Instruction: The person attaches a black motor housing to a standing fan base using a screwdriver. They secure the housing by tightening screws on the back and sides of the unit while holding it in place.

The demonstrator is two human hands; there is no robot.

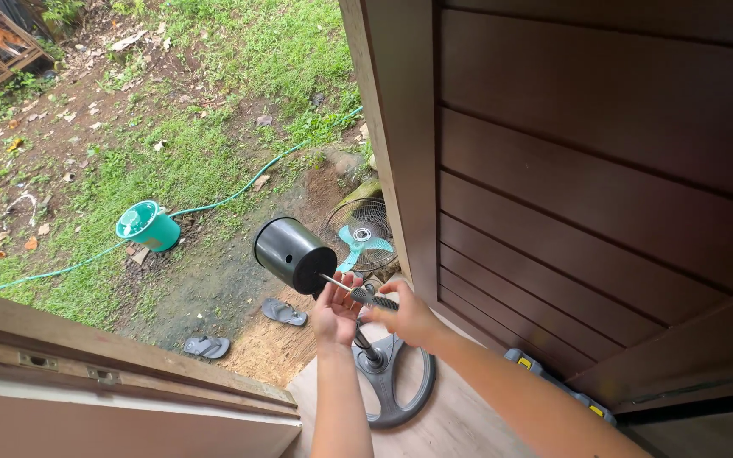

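View from the head camera, looking down through an open doorway onto a yard. The left hand point(335, 312) is raised with the palm up and the fingers spread apart; its fingertips touch the flat end face of a black cylindrical plastic fan-motor housing point(292, 253), which lies tilted with that face turned toward the person. The right hand point(411, 317) is clamped around the dark ribbed handle of a screwdriver with a thin metal shaft point(351, 291); the shaft runs up and to the left, and its tip meets the end face of the housing. Below the hands, a round dark grey plastic fan base point(400, 394) with a short upright pole rests on the pale wooden floor point(460, 428). Just beyond the housing, a circular wire fan guard with pale teal blades point(360, 236) leans at the foot of the dark brown panelled wooden door point(587, 195), which fills the right of the view. On the bare ground near the threshold lie two grey rubber sandals point(284, 312), well apart from each other. Farther out on the grass, a teal plastic bucket point(148, 226) lies on its side, with a thin green garden hose point(239, 188) running past it.
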